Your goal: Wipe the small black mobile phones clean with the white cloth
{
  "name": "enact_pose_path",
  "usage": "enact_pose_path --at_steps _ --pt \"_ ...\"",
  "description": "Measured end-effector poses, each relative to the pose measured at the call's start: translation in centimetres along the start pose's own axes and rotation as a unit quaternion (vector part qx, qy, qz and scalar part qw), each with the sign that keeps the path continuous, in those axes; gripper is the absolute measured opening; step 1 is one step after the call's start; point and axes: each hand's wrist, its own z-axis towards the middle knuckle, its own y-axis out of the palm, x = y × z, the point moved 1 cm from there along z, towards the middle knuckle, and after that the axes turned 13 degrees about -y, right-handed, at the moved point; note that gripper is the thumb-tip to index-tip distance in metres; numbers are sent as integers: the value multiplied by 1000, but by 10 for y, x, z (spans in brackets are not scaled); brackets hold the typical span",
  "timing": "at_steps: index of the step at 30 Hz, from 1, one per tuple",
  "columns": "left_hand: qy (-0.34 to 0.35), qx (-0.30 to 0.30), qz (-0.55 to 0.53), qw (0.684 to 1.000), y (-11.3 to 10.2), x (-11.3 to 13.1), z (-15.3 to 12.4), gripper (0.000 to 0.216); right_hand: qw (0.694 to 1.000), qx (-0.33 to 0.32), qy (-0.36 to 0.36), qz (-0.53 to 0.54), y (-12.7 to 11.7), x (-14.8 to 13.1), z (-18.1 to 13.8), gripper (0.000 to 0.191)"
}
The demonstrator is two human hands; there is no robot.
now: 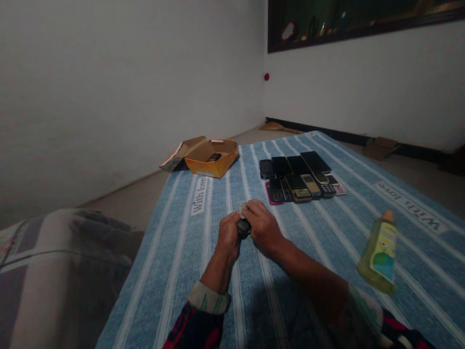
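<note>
My left hand (228, 235) is closed around a small dark phone (243, 228), held just above the blue striped cloth (312, 252). My right hand (262, 224) is closed on a small pale cloth (242, 209) and presses it against the top of the phone. Both hands meet near the middle of the cloth. Beyond them, several phones (300, 177) lie in two neat rows, smartphones behind and keypad phones in front.
A yellow-green bottle (379, 252) with an orange cap stands on the cloth at the right. An open orange cardboard box (212, 157) with a dark item inside sits at the far left corner. A grey bundle of fabric (61, 271) lies at the left. White walls stand behind.
</note>
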Motion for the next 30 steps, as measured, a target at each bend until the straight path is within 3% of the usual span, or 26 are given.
enact_pose_path --at_steps 5,9,14,22,30 --pt "18 -11 -16 1000 -4 -1 3 16 998 -48 -47 12 8 -16 -9 30" --pt "12 -2 -14 1000 -4 0 1 18 997 -35 -68 -16 6 -6 -14 27" --pt "-15 7 24 1000 -4 1 -1 28 997 -9 -44 -56 -1 9 -12 26" --pt "9 -17 -12 1000 -5 1 2 19 989 3 -120 -89 5 -11 -10 28" --pt "-9 -2 8 1000 -5 2 1 23 993 4 -92 -79 7 -7 -13 27"
